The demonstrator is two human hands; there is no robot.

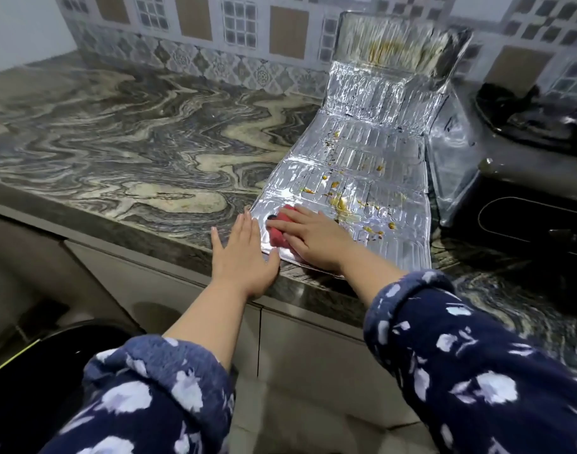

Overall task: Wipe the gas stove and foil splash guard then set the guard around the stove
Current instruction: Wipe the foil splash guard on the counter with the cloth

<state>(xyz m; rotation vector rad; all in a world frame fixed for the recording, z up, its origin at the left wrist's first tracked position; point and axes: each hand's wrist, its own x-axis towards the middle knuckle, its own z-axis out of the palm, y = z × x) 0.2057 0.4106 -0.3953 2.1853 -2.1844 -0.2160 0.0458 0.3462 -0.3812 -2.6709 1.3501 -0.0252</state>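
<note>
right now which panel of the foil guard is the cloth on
The flat panel lying on the counter, nearest the person: the right hand presses the red cloth on its near corner. The others stand upright.

No readable text, labels, brands or numbers anywhere; wall tiles (195, 14) carry only patterns.

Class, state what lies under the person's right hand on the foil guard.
A red cloth shows under the right hand, pressed flat on the foil splash guard. The hand hides the cloth's remainder and the foil beneath.
</note>
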